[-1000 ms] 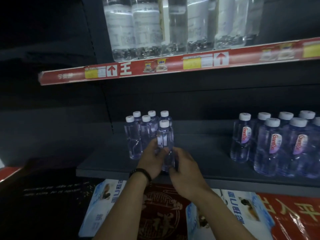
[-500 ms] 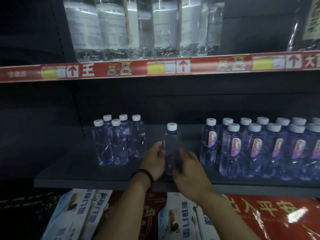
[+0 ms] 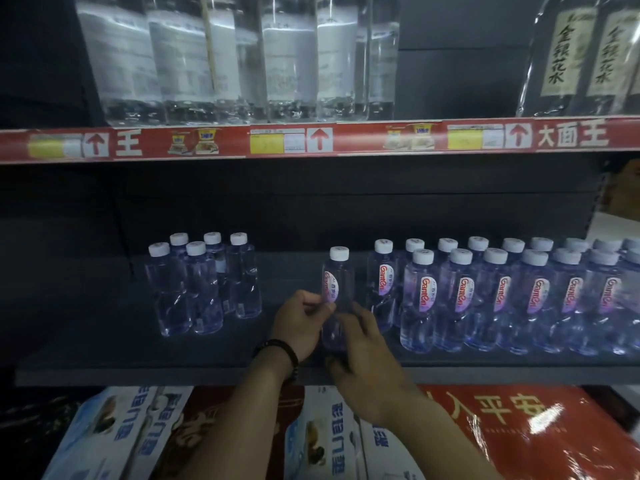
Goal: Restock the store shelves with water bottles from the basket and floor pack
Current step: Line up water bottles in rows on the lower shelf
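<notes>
Bottle (image 3: 337, 299): clear, purple tint, white cap, pink-white oval label, red lettering. Shelf (image 3: 104, 355): dark grey. Price strip (image 3: 318, 140): red, yellow tags, white arrow squares. Wrist bracelet (image 3: 282, 351): black beads.

Clear glossy plastic bottle (image 3: 337, 299) on matt dark shelf (image 3: 138, 355)

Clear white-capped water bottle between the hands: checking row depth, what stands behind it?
Behind the clear white-capped water bottle only bare dark grey shelf and dark back panel show. The left hand and right hand hide the shelf around its base.
</notes>
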Demonstrator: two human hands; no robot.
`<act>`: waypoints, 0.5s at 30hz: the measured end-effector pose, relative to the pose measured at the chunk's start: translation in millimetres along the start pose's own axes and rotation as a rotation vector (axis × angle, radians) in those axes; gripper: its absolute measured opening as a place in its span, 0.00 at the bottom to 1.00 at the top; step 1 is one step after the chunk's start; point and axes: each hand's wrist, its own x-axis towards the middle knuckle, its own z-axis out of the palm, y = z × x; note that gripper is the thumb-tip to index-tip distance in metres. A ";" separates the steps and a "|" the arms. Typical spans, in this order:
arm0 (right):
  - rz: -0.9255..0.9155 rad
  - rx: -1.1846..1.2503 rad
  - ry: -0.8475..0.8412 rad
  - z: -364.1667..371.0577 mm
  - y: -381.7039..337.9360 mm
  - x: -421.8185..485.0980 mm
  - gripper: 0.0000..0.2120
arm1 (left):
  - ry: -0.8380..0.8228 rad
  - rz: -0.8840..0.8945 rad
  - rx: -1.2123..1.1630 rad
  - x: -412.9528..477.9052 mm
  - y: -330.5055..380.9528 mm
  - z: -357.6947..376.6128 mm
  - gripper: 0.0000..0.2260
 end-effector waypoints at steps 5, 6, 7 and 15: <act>0.038 -0.054 -0.050 -2.0 5.9 -6.9 0.39 | -0.040 0.008 0.006 -2.0 3.7 7.3 0.10; 0.048 -0.068 -0.058 -3.4 5.8 -8.0 0.39 | -0.054 0.001 0.013 -1.2 2.9 8.5 0.10; 0.060 -0.079 -0.064 -4.6 5.6 -8.9 0.40 | -0.069 -0.005 0.017 0.1 2.0 10.1 0.10; 0.138 -0.157 -0.046 -16.7 10.6 -18.1 0.38 | -0.140 -0.043 -0.097 -3.7 16.3 22.2 0.04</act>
